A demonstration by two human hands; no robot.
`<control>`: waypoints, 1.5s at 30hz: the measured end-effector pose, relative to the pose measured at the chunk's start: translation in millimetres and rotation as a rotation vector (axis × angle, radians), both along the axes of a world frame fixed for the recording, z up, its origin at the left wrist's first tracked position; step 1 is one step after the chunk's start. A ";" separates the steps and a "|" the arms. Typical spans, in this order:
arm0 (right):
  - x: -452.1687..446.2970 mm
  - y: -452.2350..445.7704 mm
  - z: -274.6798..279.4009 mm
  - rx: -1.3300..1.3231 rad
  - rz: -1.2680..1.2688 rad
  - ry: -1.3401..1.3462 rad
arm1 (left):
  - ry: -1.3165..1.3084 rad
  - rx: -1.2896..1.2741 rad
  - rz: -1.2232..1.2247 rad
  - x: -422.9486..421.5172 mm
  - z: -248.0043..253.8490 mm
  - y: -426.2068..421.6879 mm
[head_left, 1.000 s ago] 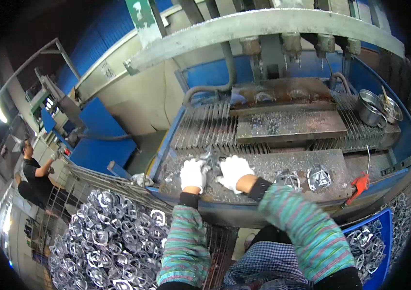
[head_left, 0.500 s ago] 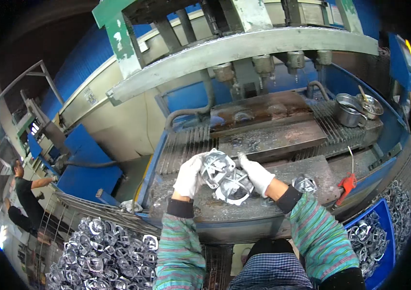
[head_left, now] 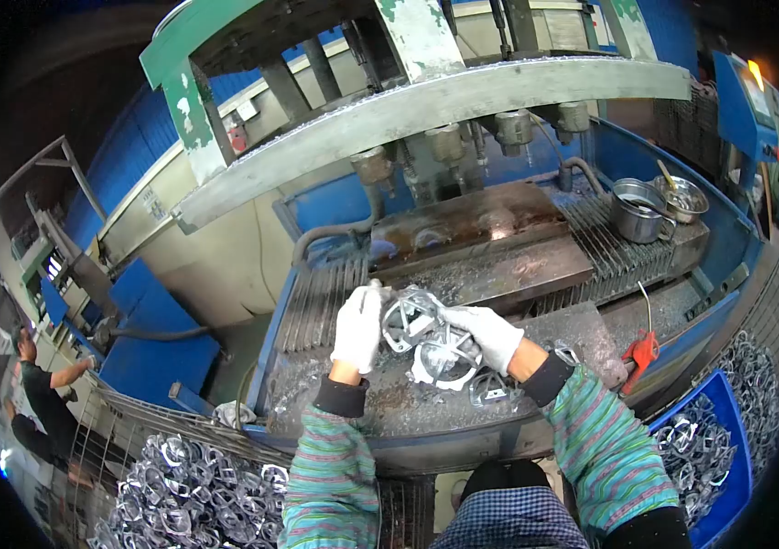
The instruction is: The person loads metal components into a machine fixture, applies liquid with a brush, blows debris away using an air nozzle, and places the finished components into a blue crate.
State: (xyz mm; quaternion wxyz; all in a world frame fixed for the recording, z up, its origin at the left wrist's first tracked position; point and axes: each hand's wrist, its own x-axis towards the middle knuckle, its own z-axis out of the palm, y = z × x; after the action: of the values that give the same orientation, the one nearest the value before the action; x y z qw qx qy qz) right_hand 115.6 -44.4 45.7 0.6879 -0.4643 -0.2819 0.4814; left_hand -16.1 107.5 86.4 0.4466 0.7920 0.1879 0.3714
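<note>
My left hand (head_left: 358, 331), in a white glove, is closed at the left edge of a silvery openwork metal casting (head_left: 411, 320); its fingertips are partly hidden. A second, ring-shaped metal casting (head_left: 446, 359) is just below and right of the first, the two overlapping. Gripping this pair from the right is my gloved right hand (head_left: 488, 335), fingers bent over the upper edge. Both castings are above the worn metal worktop (head_left: 389, 403). Close under my right wrist lies another casting (head_left: 488, 389), with one more (head_left: 565, 352) farther right, partly behind my sleeve.
Ahead is a press with a pale crossbeam (head_left: 435, 114) and several nozzles above a metal block (head_left: 481, 224). A metal pot (head_left: 638, 210) and a red-handled tool (head_left: 641, 355) are at right. Castings fill a blue bin (head_left: 745, 430) and form a heap (head_left: 193, 494) at left. A person (head_left: 46, 389) stands far left.
The view has shifted slightly. My right hand has moved inward over the castings, and my left fingers now point more upward. A casting beneath my right wrist has come into view.
</note>
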 end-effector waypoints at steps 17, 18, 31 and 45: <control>20.2 0.9 17.6 -0.151 -0.215 -0.278 | 0.224 0.450 -0.041 28.7 37.2 -20.8; 21.0 -0.8 16.4 -0.153 -0.220 -0.278 | 0.259 0.438 -0.017 40.4 33.9 -3.6; -9.4 -102.9 -4.8 -0.078 -0.106 0.067 | 0.405 0.447 -0.204 161.7 14.8 109.5; -13.2 -107.3 -18.5 -0.052 -0.095 0.195 | 0.571 0.422 -0.195 151.1 42.2 90.1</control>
State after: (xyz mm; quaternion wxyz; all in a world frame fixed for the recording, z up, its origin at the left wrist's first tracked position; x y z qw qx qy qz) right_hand 102.5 -151.7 27.2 0.7217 -0.4460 -0.1786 0.4983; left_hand 135.1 197.6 128.6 0.2364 0.9526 0.1478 0.1217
